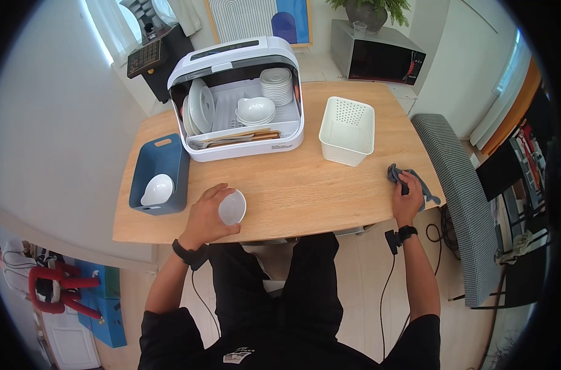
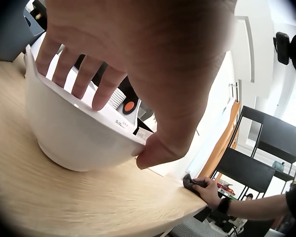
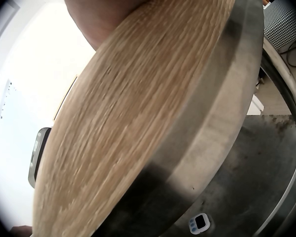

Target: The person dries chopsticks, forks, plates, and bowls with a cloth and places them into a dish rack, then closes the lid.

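My left hand (image 1: 207, 216) grips a white bowl (image 1: 233, 208) near the table's front edge. In the left wrist view, four fingers reach over the rim of the bowl (image 2: 79, 131) while the thumb presses its near side; the base is right at the tabletop. Over at the table's right end, my right hand (image 1: 407, 198) holds a bunched grey cloth (image 1: 427, 190), one end trailing toward the edge. Only a blurred part of the right hand (image 3: 101, 19) enters the right wrist view, and the cloth is hidden there.
Left on the table stands a blue bin (image 1: 183, 179) with white bowls (image 1: 159, 189) inside. Behind it, an open white dish dryer (image 1: 243, 52) holds plates, bowls and cutlery. A white perforated basket (image 1: 347, 154) sits right of centre. The checkered seat (image 1: 456, 203) adjoins the right edge.
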`<state>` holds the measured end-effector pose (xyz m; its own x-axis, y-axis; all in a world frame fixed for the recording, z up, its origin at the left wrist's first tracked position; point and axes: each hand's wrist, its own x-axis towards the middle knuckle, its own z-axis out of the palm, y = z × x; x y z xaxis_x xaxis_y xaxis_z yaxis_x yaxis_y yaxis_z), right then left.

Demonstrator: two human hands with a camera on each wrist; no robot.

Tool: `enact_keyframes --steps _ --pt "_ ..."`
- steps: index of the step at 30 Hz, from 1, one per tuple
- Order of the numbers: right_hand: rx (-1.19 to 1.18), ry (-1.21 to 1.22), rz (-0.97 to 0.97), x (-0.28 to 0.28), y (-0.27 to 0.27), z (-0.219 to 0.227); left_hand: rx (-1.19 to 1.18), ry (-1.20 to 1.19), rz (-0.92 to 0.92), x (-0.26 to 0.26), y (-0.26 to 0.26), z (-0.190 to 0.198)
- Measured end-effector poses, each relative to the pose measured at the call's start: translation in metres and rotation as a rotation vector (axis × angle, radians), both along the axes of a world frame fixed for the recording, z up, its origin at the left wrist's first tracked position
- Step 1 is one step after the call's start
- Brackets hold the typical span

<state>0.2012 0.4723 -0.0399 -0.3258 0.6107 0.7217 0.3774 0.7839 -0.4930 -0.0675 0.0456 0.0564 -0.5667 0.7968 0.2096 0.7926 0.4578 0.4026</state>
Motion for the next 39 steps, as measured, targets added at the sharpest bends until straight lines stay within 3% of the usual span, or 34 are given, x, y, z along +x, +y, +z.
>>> enact_keyframes --steps 11,16,31,39 --pt "-0.012 -0.009 0.001 0.0 0.001 -0.001 -0.014 0.067 -0.088 -0.01 -0.002 -0.01" --pt "-0.012 -0.016 0.001 0.0 0.0 -0.001 -0.015 0.003 0.059 -0.006 -0.016 -0.001" --pt "0.035 -0.08 -0.009 0.0 -0.002 0.002 0.102 -0.006 0.046 -0.005 -0.07 -0.018" --pt "0.06 -0.084 0.012 -0.001 -0.003 0.005 0.192 0.071 0.095 0.01 -0.068 -0.023"
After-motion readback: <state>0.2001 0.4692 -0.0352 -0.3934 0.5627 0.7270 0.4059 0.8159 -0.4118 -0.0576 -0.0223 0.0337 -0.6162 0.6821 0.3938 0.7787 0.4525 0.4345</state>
